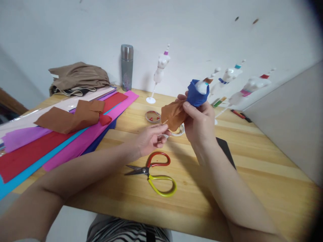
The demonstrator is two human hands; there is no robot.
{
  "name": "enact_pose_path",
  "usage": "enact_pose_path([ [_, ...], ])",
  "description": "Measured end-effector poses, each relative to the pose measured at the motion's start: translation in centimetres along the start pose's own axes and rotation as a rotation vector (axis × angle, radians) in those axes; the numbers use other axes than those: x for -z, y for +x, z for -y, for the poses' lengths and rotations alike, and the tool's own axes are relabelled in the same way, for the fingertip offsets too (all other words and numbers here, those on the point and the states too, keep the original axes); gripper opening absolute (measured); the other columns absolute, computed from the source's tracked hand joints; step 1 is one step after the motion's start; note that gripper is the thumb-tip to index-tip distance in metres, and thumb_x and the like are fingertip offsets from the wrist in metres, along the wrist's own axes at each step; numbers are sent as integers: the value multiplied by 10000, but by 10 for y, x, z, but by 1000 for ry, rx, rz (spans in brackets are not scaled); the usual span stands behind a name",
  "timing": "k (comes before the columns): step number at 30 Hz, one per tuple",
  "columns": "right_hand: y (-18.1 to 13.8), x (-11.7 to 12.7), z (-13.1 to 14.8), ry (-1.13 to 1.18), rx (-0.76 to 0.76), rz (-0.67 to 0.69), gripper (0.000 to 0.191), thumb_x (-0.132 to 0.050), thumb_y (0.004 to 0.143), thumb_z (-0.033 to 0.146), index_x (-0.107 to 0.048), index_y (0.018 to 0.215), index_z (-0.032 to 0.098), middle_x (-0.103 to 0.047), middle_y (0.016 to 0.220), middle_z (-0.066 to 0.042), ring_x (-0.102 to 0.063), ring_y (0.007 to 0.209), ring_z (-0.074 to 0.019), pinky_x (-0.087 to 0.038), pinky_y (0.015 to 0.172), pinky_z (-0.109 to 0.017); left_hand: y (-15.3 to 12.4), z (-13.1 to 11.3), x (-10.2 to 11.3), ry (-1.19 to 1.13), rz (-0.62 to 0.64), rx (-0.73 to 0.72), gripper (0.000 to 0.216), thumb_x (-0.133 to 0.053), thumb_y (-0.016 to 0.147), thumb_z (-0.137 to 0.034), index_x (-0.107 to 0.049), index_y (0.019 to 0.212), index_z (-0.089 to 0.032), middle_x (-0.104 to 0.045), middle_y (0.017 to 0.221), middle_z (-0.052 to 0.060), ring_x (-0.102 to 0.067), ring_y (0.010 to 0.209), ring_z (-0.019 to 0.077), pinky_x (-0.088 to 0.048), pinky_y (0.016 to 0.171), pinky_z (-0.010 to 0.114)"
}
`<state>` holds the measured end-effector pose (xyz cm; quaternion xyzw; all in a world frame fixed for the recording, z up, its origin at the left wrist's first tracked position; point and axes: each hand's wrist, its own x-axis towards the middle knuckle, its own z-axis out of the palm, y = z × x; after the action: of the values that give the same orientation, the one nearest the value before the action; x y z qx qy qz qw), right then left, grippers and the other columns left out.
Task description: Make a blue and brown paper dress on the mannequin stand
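A small white mannequin (202,87) is tilted in my right hand (202,122), whose fingers and thumb wrap round its waist. It wears a blue top (196,95) and a brown skirt (174,114) of thin paper-like sheet. My left hand (152,138) pinches the skirt's lower edge between thumb and fingers, where a thin pale strip shows. Below the hands, scissors (144,170) with one red and one yellow handle lie with blades slightly apart. Behind the skirt a roll of clear tape (179,130) is partly hidden.
Coloured sheets (63,144) and a brown cut piece (73,117) cover the left. Folded brown cloth (80,77) and a flask (127,67) stand behind. Other mannequins (161,67) line the wall. A round dish (152,116) and black flat object (225,151) lie nearby.
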<state>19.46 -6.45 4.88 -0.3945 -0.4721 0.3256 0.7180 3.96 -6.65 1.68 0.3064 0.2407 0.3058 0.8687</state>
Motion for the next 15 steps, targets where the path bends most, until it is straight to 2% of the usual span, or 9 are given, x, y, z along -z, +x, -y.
enact_pose_path([
  [3,-2,-4,4,48,-24,-43,237,-812,700,294,-726,920,287,-737,986,15,-688,917,-190,-531,978,-443,0,4,-1,16,32,-54,260,-796,757,-270,-581,828,-142,-601,795,10,-450,546,39,-252,452,163],
  [6,-3,-7,7,85,-53,-43,249,-814,670,281,-718,900,288,-747,971,14,-683,930,-199,-518,988,-452,0,4,-2,6,6,-101,261,-807,729,-235,-583,816,-134,-572,765,-9,-443,542,35,-226,452,168],
  [12,-3,-9,11,182,-120,-81,293,-819,626,303,-725,895,237,-762,943,-24,-702,928,-242,-502,1005,-490,0,0,-2,12,1,-100,231,-801,727,-214,-596,797,-134,-580,742,-12,-439,519,37,-227,449,178],
  [15,-1,-7,9,211,-157,-87,257,-795,648,325,-727,883,244,-767,922,-16,-710,948,-245,-504,1020,-484,0,-2,-4,35,-6,-128,192,-767,754,-208,-592,783,-134,-609,742,-3,-419,481,31,-214,429,177],
])
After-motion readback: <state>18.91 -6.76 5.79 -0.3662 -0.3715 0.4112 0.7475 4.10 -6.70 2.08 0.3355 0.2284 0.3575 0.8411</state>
